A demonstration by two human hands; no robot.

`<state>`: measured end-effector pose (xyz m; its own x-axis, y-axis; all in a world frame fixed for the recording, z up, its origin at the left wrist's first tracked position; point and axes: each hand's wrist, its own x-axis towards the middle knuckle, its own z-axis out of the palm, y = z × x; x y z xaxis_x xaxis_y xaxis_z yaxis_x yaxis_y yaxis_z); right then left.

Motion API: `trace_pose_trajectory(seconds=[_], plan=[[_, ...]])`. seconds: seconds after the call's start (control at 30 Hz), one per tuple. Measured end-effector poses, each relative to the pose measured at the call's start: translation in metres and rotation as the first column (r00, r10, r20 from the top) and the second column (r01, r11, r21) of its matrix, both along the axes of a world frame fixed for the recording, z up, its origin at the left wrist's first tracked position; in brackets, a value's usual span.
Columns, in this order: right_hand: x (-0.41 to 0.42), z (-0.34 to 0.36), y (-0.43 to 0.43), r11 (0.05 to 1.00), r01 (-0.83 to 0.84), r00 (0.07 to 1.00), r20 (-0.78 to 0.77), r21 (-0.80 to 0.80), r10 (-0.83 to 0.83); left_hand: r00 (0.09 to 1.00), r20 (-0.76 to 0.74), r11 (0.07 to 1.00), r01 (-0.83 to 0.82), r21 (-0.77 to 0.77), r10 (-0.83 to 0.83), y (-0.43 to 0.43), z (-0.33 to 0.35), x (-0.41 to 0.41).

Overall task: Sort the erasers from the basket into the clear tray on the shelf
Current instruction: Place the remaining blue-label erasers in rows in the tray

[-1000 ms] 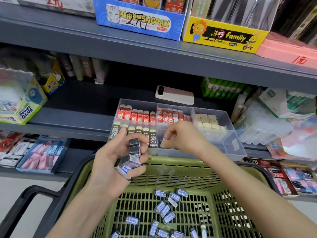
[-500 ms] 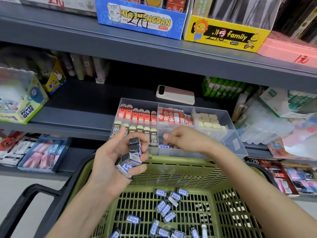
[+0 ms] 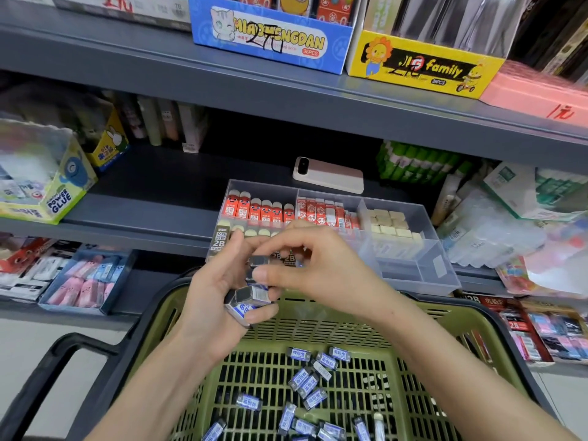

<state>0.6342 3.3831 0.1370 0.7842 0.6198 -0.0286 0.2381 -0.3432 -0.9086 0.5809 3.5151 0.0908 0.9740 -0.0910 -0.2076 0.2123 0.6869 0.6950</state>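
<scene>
On the head camera, our left hand [image 3: 206, 300] gripped a stack of erasers [image 3: 251, 299], its fingers curled round the bundle above the far rim of the green basket [image 3: 318, 327]. Our right hand [image 3: 321, 268] met it from 3 o'clock. Its thumb and forefinger pinched the top eraser [image 3: 259, 261] of that stack, and its other fingers were loosely bent. Loose erasers [image 3: 307, 381] lay on the basket floor at 6 o'clock of our hands. The clear tray [image 3: 413, 272] sat on the shelf [image 3: 143, 214] at 12 o'clock, with rows of erasers standing in its rear compartments. A phone [image 3: 329, 178] lay just behind the tray.
</scene>
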Motion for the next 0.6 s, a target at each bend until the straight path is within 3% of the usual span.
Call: trace_pose_trajectory(seconds=[0.1,0.3,0.37,0.43,0.5,0.6], plan=[[0.003,0.0,-0.006,0.984,0.016,0.969,-0.244,0.177,0.028,0.998,0.037,0.999,0.046,-0.027,-0.045,0.002,-0.001,0.001],[0.025,-0.003,-0.021,0.937,0.217,0.958,-0.242,0.275,-0.151,0.998,0.032,0.998,0.063,0.0,-0.063,0.001,-0.004,0.001],[0.039,-0.006,-0.03,0.959,0.246,0.965,-0.129,0.139,-0.228,0.998,0.025,0.998,0.055,0.001,-0.055,0.001,-0.005,0.002],[0.051,-0.013,-0.037,0.968,0.213,0.977,0.037,-0.133,-0.21,0.998,0.024,0.998,0.056,0.0,-0.056,0.002,-0.005,0.002],[0.059,-0.021,-0.038,0.912,0.174,0.982,0.138,-0.37,-0.132,0.998,0.023,0.998,0.058,0.002,-0.058,0.002,-0.006,0.002],[0.065,-0.031,-0.035,0.84,0.163,0.978,0.196,-0.517,-0.069,0.998,0.027,0.998,0.061,0.004,-0.061,0.002,-0.006,0.001]])
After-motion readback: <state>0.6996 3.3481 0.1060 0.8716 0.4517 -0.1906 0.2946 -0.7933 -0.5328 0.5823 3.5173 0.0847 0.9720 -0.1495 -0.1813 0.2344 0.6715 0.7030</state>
